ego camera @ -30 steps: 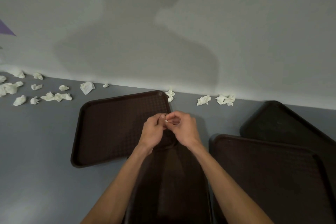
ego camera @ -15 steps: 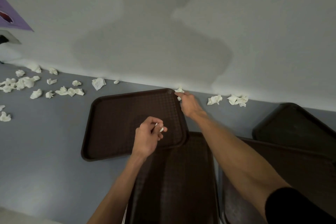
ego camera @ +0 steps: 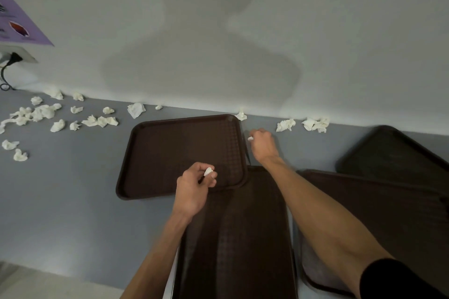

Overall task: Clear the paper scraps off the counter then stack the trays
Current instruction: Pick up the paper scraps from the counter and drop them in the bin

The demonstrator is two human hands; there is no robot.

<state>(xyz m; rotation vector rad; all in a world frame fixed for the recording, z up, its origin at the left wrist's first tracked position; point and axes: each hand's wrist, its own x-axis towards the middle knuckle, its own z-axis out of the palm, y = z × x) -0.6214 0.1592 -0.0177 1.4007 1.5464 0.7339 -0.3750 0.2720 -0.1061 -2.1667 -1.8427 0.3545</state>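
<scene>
Visibility partial: the near tray [ego camera: 238, 238] runs off the bottom edge, long axis toward the viewer; the back tray [ego camera: 170, 153] lies lengthwise along the wall [ego camera: 315, 31]. Left hand [ego camera: 194, 189] pinches a scrap [ego camera: 208, 171] above it; right hand [ego camera: 263, 144], apart, grips another scrap [ego camera: 250, 138] over the counter [ego camera: 60, 189]. Loose scraps [ego camera: 43, 111] litter the left.

- Bare counter [ego camera: 60, 201] lies open left of and in front of the left tray [ego camera: 170, 150].
- Left scraps [ego camera: 43, 111] litter the far-left counter up to the wall [ego camera: 243, 31]; a cord [ego camera: 11, 59] hangs there.
- Between left tray and wall runs a narrow strip, with a corner scrap [ego camera: 241, 116] at its right end.
- Middle tray [ego camera: 243, 238] and right tray [ego camera: 388, 221] fill the near side.
- The gap between left tray and far tray [ego camera: 401, 150] holds the right hand [ego camera: 262, 143], pinching a scrap [ego camera: 250, 138]; right scraps [ego camera: 313, 124] line the wall.
</scene>
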